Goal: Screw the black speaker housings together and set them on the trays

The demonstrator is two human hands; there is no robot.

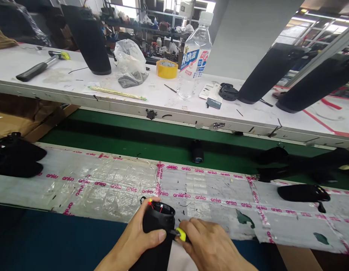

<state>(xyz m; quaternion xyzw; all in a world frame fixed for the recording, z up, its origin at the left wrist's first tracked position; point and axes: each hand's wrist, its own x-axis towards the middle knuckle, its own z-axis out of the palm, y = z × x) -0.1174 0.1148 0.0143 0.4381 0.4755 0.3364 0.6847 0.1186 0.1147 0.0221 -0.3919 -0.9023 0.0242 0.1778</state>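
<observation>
- Head view, at 6 o'clock: the left hand (135,241) is wrapping round the black housing (159,222), thumb lying across its front, and is holding it upright at the near edge of the taped bench (106,184).
- The right hand (211,244) is pinching a yellow-handled tool (181,234), with the tip meeting the housing's side at about 3 o'clock on its rim.
- Red wires (154,205) are poking up out of the housing's open top. A slip of the tool could probably nick or tug them, since they are sitting so close to the tip.
- The housing is hanging partly off the bench edge with only the left hand bearing it. A hard sideways push from the tool could likely be twisting it out of that grip.
- The tool's tip is hiding behind the thumb and the handle, so I cannot tell what kind of tool it is or what it is biting on.
- The housing's lower half and both wrists are running out of the frame at 6 o'clock.
- What is lying inside the housing below the wires is too dark to read.
- At 12 o'clock a small black part (197,151) is sitting on the green belt (135,139). Its shape is hard to make out.
- At 3 o'clock dark pieces are blending into shadow.
</observation>
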